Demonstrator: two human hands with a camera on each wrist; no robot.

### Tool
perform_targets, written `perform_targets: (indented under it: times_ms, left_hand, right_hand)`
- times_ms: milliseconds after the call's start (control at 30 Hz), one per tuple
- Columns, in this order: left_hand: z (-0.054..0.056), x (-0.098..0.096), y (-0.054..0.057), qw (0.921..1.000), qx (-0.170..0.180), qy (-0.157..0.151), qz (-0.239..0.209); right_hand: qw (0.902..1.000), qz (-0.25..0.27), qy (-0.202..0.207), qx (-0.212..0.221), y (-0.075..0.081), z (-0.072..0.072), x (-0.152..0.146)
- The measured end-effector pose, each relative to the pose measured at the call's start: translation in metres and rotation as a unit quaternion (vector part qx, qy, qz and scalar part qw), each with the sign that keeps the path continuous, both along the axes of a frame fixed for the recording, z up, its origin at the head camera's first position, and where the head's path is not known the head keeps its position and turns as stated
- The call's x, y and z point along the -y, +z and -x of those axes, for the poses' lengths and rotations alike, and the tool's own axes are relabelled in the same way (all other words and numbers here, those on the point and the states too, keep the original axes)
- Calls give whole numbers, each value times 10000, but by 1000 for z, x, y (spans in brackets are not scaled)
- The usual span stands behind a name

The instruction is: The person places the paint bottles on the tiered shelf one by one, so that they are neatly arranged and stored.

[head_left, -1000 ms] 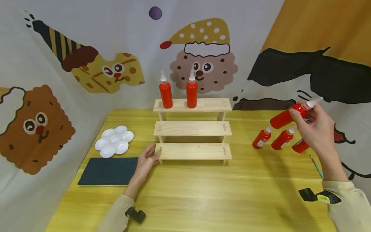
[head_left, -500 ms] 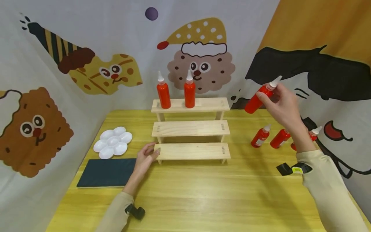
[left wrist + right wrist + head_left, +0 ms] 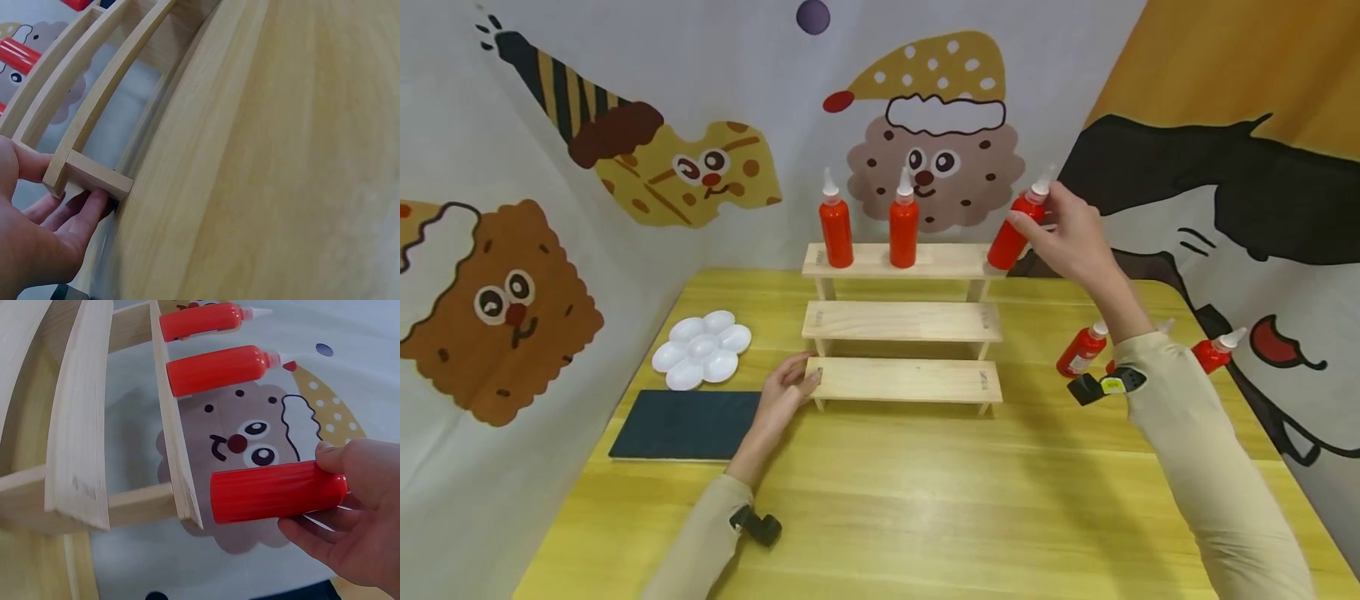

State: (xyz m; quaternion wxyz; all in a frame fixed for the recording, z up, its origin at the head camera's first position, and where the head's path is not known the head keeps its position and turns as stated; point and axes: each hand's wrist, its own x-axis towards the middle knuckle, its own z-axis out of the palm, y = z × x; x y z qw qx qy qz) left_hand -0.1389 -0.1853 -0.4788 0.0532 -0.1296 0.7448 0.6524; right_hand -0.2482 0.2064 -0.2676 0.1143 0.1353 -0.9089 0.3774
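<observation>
My right hand (image 3: 1071,237) grips a red squeeze bottle (image 3: 269,492) by its upper part, tilted, white nozzle up. In the right wrist view a gap shows between the bottle's base and the top shelf's right end. Two more red squeeze bottles, one at the left end (image 3: 837,233) and one nearer the middle (image 3: 903,233), stand upright on the top step of the three-step wooden rack (image 3: 904,379). My left hand (image 3: 781,400) holds the left end of the rack's lowest step, thumb on top and fingers against the leg (image 3: 100,175).
On the table's right, several red bottles lean or stand, one (image 3: 1082,350) in plain sight and others partly behind my right sleeve (image 3: 1195,442). A white flower-shaped palette (image 3: 702,350) and a dark flat board (image 3: 685,425) lie left. A cartoon-printed cloth (image 3: 737,50) hangs behind.
My right hand has carried the squeeze bottle leftward from the right side to the top step's right end, turning it more upright. My left hand has stayed on the rack.
</observation>
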Motion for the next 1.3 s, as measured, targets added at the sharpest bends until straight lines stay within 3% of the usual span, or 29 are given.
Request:
perform_targets:
  times_ms: [267,500,800,933,1100,1300]
  left_hand:
    - [5,-5,1,9999,-79,-73,-19]
    - [5,-3,0,9999,-137,-8,24]
    - [4,-4,5,9998,-153,11,-117]
    - [1,-3,2,9999,-103,33,-109]
    - [-5,0,-1,9999,38,95,-79]
    - [-3,-1,0,9999,-12,6,-121]
  right_hand:
    - [9992,-114,184,322,-3,24,20]
    - [9991,34,284,311,-6,31,34]
    - [9994,-130,313,68,-8,32,38]
    - [9989,-234,363,197,-8,30,39]
    - [9974,-104,524,483,-5,23,35]
    - [9987,-150,364,319,1,10,9]
